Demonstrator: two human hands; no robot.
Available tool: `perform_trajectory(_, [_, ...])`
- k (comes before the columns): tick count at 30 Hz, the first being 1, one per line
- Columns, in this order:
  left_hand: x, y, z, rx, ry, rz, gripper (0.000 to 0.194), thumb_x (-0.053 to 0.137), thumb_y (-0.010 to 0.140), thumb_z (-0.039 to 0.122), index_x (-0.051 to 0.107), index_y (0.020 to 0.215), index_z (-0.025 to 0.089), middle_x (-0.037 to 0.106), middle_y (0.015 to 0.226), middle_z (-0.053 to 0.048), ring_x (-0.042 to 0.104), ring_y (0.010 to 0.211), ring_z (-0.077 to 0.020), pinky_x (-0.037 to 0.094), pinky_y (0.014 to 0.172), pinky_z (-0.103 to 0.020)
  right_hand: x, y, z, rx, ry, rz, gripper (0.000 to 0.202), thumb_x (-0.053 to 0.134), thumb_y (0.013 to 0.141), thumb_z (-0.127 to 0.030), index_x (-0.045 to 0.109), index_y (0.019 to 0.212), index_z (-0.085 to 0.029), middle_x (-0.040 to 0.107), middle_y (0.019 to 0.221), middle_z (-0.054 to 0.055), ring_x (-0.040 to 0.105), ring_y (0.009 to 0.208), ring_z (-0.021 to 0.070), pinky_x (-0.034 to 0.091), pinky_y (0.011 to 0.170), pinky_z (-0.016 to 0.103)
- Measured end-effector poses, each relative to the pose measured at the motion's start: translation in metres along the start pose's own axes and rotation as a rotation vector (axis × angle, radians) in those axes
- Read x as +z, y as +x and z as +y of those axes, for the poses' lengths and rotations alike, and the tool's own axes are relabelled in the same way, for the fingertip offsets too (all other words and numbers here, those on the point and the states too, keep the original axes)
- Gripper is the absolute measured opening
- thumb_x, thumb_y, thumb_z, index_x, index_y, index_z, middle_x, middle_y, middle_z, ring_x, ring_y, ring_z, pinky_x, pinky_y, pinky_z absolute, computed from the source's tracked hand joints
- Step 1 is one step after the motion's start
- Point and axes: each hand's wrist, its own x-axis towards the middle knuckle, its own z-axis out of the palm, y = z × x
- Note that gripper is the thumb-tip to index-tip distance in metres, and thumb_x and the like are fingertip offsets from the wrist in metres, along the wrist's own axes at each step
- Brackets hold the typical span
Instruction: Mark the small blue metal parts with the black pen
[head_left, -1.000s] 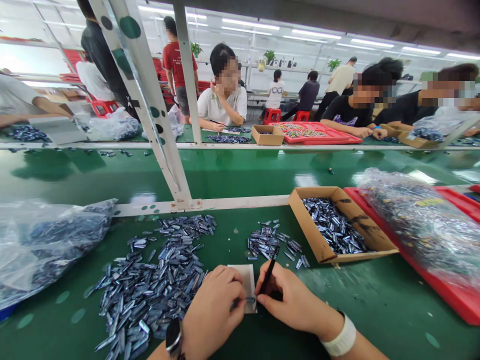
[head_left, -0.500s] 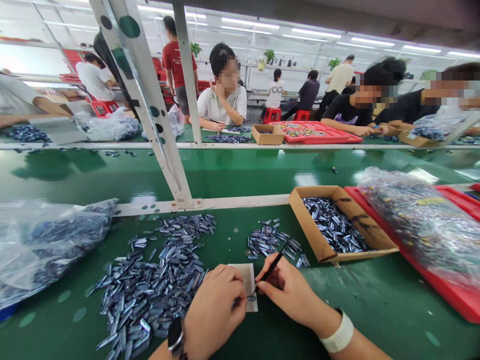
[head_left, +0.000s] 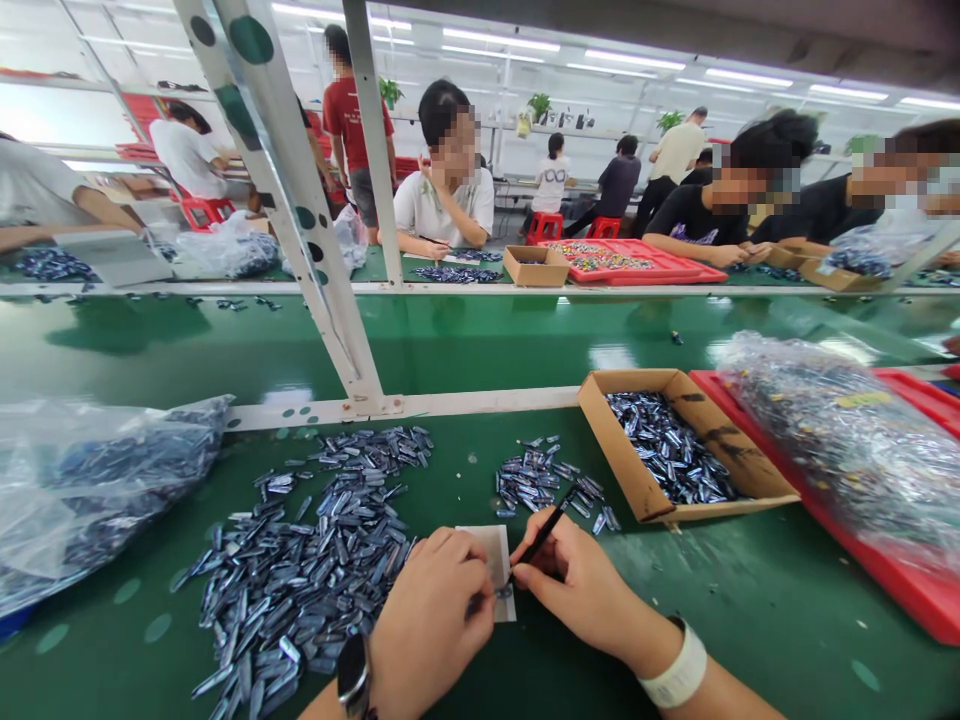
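Note:
My left hand [head_left: 442, 605] is closed, thumb and fingers pinched on a small dark glossy piece [head_left: 503, 592]. The end of that piece shows over a pale rectangular sheet [head_left: 491, 545] on the green bench. My right hand [head_left: 574, 575] grips a slim black pointed tool [head_left: 541, 537], slanted like a pen, its tip down at the piece. Whether it is a pen or tweezers I cannot tell. Left of my left hand spreads a large pile of similar dark glossy pieces [head_left: 300, 570]. A smaller pile [head_left: 532, 478] lies just beyond my right hand.
A cardboard box [head_left: 611, 450] of dark pieces stands at the right, beside a red tray [head_left: 892, 590] bearing a filled plastic bag [head_left: 840, 440]. Another plastic bag [head_left: 97, 490] lies at left. A white metal post [head_left: 300, 220] rises ahead. Across the green belt [head_left: 480, 340], several people sit working.
The black tool's tip has shifted very slightly over the small piece. Both hands otherwise keep their places and grips. Beyond the belt, a co-worker at the right has shifted a little.

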Motion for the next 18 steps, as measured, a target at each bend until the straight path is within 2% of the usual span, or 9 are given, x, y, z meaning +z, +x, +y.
perform_trajectory(10, [-0.0002, 0.0006, 0.0010, -0.029, 0.003, -0.017, 0.018, 0.062, 0.076, 0.006, 0.059, 0.065, 0.020, 0.065, 0.086, -0.001, 0.060, 0.088, -0.0207, 0.048, 0.079, -0.035, 0.0017, -0.0005, -0.0053, -0.007, -0.028, 0.009, 0.019, 0.064, 0.078, -0.015, 0.050, 0.088, -0.024, 0.065, 0.081, -0.001, 0.064, 0.072, 0.0173, 0.053, 0.066, 0.030])
perform_trajectory(18, [0.0026, -0.0018, -0.0018, 0.014, -0.050, 0.024, 0.017, 0.059, 0.074, 0.004, 0.061, 0.071, 0.021, 0.065, 0.087, -0.001, 0.060, 0.088, -0.0201, 0.049, 0.079, -0.034, 0.0018, -0.0007, -0.0051, -0.035, -0.072, 0.001, 0.017, 0.062, 0.078, -0.014, 0.051, 0.088, -0.024, 0.063, 0.079, -0.001, 0.063, 0.070, 0.0167, 0.052, 0.063, 0.028])
